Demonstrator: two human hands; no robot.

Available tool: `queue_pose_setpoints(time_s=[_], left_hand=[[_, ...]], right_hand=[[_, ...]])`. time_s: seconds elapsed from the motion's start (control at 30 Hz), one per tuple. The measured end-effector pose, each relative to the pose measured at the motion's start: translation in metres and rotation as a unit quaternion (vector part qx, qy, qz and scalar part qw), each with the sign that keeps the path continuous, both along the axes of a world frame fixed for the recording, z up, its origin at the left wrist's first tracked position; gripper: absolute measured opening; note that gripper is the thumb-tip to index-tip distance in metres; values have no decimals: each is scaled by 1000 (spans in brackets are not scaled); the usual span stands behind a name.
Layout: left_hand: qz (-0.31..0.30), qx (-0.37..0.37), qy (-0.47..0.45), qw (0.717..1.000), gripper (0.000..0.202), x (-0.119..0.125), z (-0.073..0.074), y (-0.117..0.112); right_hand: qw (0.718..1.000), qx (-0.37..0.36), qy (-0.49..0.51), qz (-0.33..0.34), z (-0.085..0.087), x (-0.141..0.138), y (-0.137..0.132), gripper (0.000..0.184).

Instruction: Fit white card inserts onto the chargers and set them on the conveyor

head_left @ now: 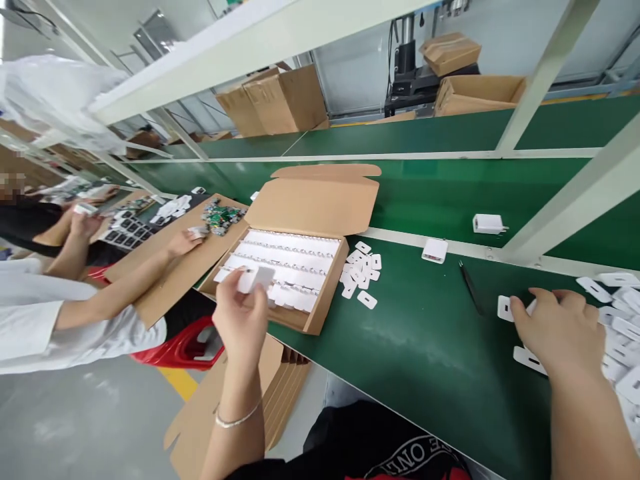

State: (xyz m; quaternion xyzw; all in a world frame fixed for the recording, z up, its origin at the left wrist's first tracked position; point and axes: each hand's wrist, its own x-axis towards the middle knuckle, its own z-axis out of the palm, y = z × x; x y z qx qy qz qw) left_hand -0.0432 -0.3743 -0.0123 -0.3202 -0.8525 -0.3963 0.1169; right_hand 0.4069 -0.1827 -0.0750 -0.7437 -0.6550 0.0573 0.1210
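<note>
A green bench [425, 347] runs through the workshop; the pile of white plates [620, 320] is cut off at three o'clock. The right hand [560, 330] covers some, grip impossible to judge. The left hand [240, 320] pinches a white piece [255, 279] at its twelve o'clock, above the cardboard box [327, 287].

Bright, even indoor light, soft shadows.
Wide-angle lens bends the frame posts [545, 73] at the edges; slight blur on the left.

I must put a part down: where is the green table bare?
Bare green table lies between the cardboard box and the right hand, nearer than the black tool. Crowded: the white pile at right, small pile beside the box.
</note>
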Motion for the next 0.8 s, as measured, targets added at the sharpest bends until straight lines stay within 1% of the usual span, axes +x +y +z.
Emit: queue_pose_setpoints(time_s=[0.03,0.07,0.1,0.17,0.23,0.3,0.37,0.47,0.5,0.53,0.63,0.7,0.8], left_hand=[[40,-54,-8,998,48,-18,-1,-7],[63,-106,-25,992,48,-35,-3,-11],[71,-156,-41,984,49,-50,-6,-13],[60,-238,-56,968,50,-73,-12,-12],[17,-294,-63,954,53,-87,-18,-9],[-34,-325,-85,941,54,-96,-21,-7],[-90,-352,-115,924,59,-102,-19,-10],[-145,-410,-111,893,74,-109,-14,-16],[-150,-434,-101,883,79,-111,-12,-17],[-148,-456,-89,873,78,-113,-11,-17],[-135,-508,-52,849,62,-117,-11,-8],[-145,-506,-37,850,54,-119,-14,3],[-162,-449,-59,877,54,-122,-23,13]], right_hand=[[1000,-9,3,-8,2,3,1,71],[1000,-19,5,-16,4,4,2,73],[999,-31,5,-24,6,5,2,74],[998,-54,-1,-40,12,3,3,76],[996,-77,-4,-51,18,0,3,78],[994,-92,-3,-56,23,-2,3,79],[994,-93,1,-51,25,-2,3,80],[995,-85,0,-46,23,0,4,82],[995,-88,-2,-47,22,0,5,85],[995,-93,-3,-47,22,0,5,88],[993,-109,-2,-45,24,-1,5,96],[994,-102,1,-42,27,-2,4,95],[995,-87,8,-37,25,0,2,86]])
